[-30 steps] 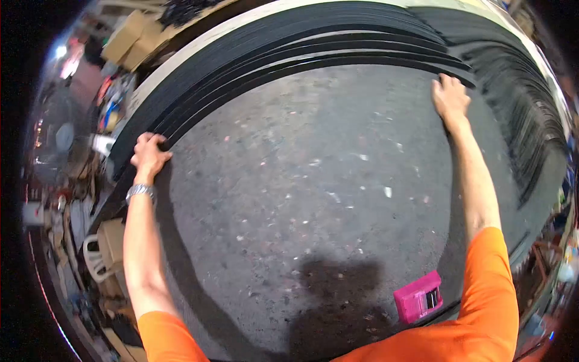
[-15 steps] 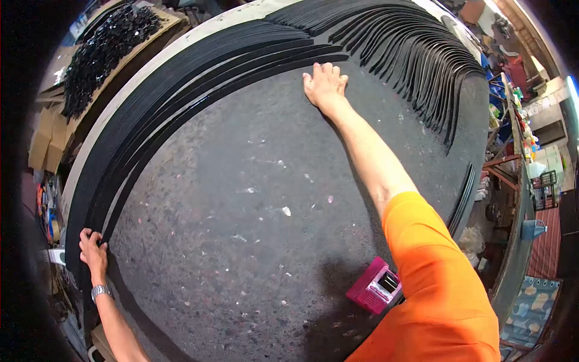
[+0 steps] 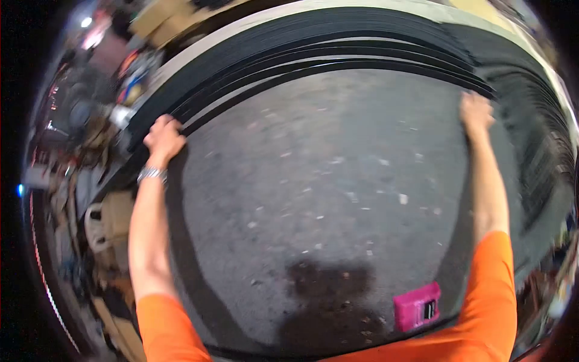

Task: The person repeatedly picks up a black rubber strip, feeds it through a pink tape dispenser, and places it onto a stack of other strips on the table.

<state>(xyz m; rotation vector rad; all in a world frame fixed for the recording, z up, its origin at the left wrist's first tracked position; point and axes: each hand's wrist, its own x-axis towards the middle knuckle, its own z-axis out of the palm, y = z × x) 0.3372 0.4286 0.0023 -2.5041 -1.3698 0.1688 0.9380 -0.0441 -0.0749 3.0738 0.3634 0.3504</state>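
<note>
Long black strips [image 3: 289,54], flexible and rubber-like, lie side by side in an arc along the far edge of a dark table [image 3: 301,181]. My left hand [image 3: 164,140], with a metal watch on its wrist, has its fingers curled over the left ends of the nearest strips. Close to the right ends of the same strips is my right hand [image 3: 476,111]. Its fingers look bent but are smeared by motion, so their grip does not show clearly.
More black strips [image 3: 543,133] lie bunched and blurred on the right. A pink box-like object [image 3: 417,306] with a dark window sits near the table's front edge. Cardboard [image 3: 160,21] is beyond the far edge, and clutter [image 3: 84,145] crowds the left.
My view has swung left, so the strips, hands and pink object appear farther right. Both hands remain near the strip ends. More of my left arm and its orange sleeve now show.
</note>
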